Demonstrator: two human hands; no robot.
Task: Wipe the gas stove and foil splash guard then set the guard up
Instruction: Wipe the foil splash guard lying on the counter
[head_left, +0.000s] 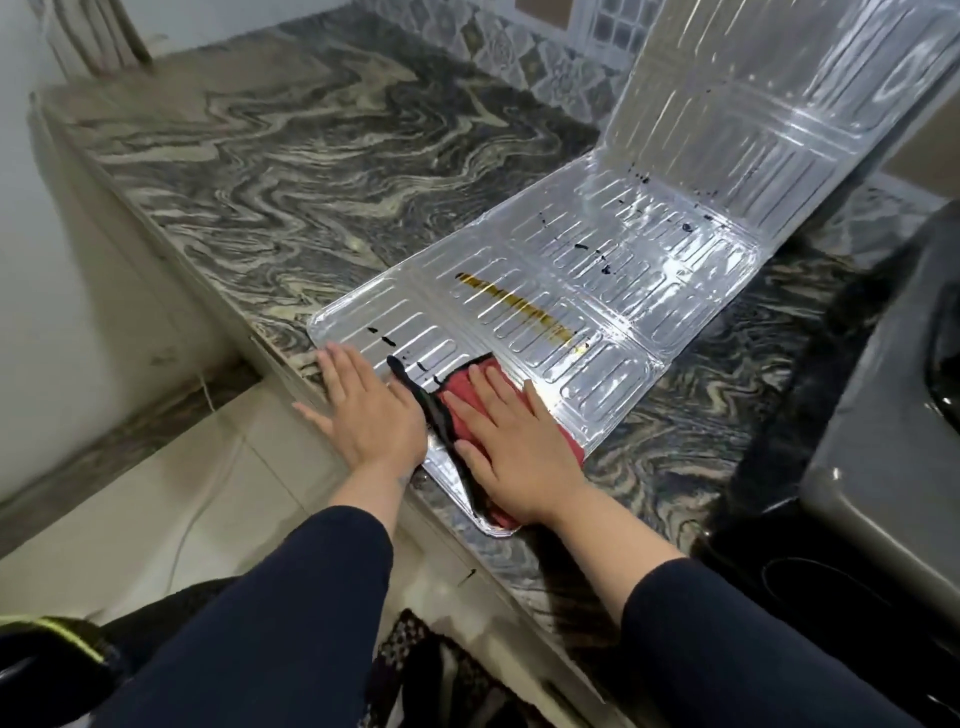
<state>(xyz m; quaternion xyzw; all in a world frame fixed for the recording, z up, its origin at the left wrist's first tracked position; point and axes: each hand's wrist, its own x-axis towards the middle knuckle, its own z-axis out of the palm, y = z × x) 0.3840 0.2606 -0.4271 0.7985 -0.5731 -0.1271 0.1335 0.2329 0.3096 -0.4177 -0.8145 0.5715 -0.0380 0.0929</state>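
Foil splash guard (597, 291) lies mostly flat along the front part of the marble counter (270, 171), its near end reaching the counter's front edge and its far panel folded up, leaning toward the tiled wall (524, 47) at the back. Dark drips (589, 247) dot the middle and far panels, a brownish-yellow streak (514, 306) runs across the middle one, and a thick black smear (426, 400) crosses the near panel.

My left hand (363, 410) rests flat on the near left corner of the guard, fingers straight and spread, thumb out over the counter's front edge; its grip is apart and holds nothing. My right hand (511, 441) presses flat on a red cloth (467, 410) on the near panel, fingers straight, so that grip is apart too, just bearing down on the cloth. The cloth lies right beside the black smear, touching it on its right side.

Gas stove (893, 415) sits at the right end of the counter, only its grey left side in view, apart from the guard. Both my sleeves (291, 613) are dark.
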